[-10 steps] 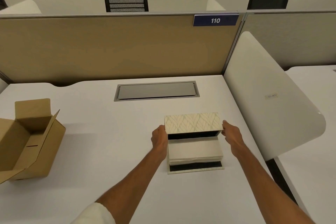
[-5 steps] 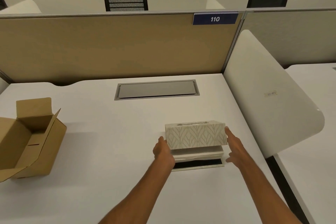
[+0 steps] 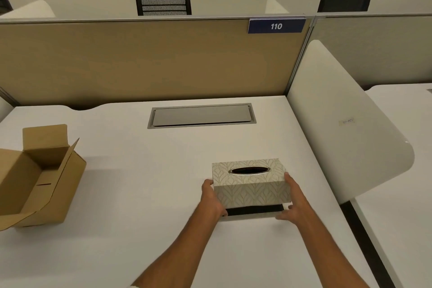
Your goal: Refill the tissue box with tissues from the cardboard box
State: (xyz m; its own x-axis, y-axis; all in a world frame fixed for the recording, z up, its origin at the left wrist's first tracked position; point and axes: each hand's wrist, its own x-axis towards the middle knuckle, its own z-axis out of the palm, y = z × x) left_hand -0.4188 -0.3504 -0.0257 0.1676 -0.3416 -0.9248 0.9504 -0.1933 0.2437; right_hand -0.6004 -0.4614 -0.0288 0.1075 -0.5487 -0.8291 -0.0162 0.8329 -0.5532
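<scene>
Head view: tissue box (image 3: 251, 183) sits on the white desk (image 3: 140, 194) at about 5 o'clock, oval slot up, dark base strip showing below. Left hand (image 3: 211, 196) and right hand (image 3: 295, 201) press flat against its ends, fingers loosely open. Cardboard box (image 3: 39, 177) at 9 o'clock, flaps open, well apart.

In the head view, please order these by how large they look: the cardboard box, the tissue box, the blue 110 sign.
1. cardboard box, partly cut off at the left edge
2. tissue box
3. blue 110 sign, though it stands farther away
</scene>
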